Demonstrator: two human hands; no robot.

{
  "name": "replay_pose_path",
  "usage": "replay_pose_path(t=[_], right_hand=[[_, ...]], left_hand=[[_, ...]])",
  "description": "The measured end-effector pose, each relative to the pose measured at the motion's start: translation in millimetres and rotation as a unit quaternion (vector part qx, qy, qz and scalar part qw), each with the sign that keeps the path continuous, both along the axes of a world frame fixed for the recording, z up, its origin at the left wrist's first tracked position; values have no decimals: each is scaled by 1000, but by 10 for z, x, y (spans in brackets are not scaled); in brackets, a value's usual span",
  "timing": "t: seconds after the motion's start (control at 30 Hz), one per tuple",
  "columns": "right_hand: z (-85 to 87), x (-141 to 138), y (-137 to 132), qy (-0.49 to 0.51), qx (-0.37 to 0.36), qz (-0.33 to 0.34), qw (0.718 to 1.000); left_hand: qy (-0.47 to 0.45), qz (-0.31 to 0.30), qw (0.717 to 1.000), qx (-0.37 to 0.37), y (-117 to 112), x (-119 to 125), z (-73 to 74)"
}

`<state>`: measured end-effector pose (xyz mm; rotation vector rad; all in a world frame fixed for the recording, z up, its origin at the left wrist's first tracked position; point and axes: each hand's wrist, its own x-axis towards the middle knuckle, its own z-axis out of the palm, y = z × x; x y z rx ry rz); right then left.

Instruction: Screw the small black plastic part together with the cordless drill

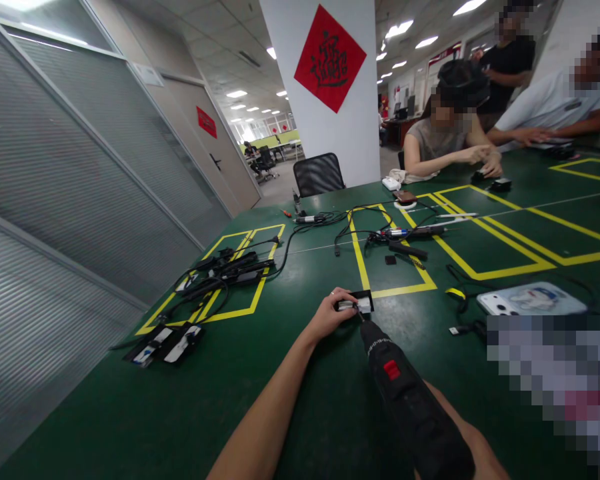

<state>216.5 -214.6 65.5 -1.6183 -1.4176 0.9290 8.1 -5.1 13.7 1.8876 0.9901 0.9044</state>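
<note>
My left hand [333, 315] is closed over the near left edge of a small black open case [370, 301] with white parts inside, lying on the green table. A ring shows on one finger. My right hand [483, 450], mostly hidden behind the tool, grips a black power drill [405, 387] with a red switch on top. The drill points away from me, its bit tip reaching the case close to my left fingertips. Whether the bit touches a screw is too small to tell.
Two similar black cases [183, 343] lie at the left, beside a heap of black cables [230, 270]. Further back are pens and more cords [405, 233]. A phone [533, 298] lies at the right. Yellow tape marks the table; people sit across at the right.
</note>
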Motion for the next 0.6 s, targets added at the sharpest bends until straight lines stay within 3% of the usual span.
replay_pose_path(t=[0.1, 0.2, 0.6], right_hand=[[-82, 25, 49, 15, -9, 36, 999], [-60, 51, 37, 29, -23, 73, 997], [-42, 65, 22, 31, -27, 81, 996]], left_hand=[[0, 1, 1000, -2, -7, 4, 12], [0, 1, 1000, -4, -10, 5, 24], [-3, -1, 1000, -5, -9, 5, 17]])
